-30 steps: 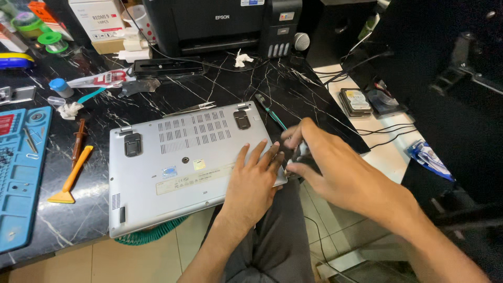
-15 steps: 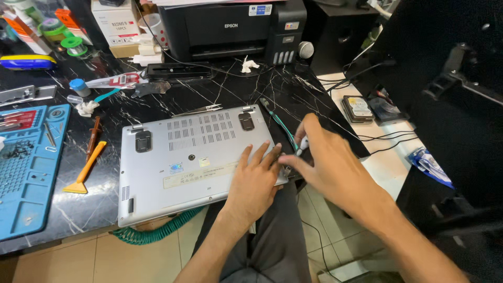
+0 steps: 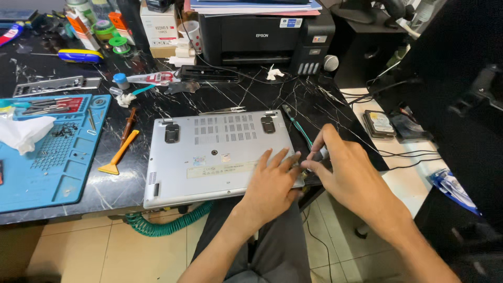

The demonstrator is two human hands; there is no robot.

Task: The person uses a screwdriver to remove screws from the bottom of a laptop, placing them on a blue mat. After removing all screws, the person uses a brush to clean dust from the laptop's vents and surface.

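Black marble-patterned surface (image 3: 246, 97) fills the upper and middle frame, crowded with tools and cables. At centre lies a silver laptop (image 3: 209, 157), bottom side up, its vents and rubber feet facing the camera. The left hand (image 3: 272, 181) rests flat on the laptop's lower right corner, fingers spread and pressing down, holding nothing. Just to its right, the right hand (image 3: 348, 175) curls its fingers closed around a small screwdriver (image 3: 314, 157), the tip pointed down at the laptop's right edge beside the left fingertips. Both forearms come in from the lower right of the frame.

Left of the laptop, an orange-handled pry tool (image 3: 119, 154) lies on the surface. Further left sits a blue work mat (image 3: 52, 173) with moulded compartments; one upper compartment holds a cluster of small dark screws (image 3: 65, 130), and a white crumpled cloth (image 3: 23, 133) lies across its upper left part. A black printer (image 3: 262, 39) stands at the top centre. A green coiled hose (image 3: 167, 222) hangs below the surface edge.
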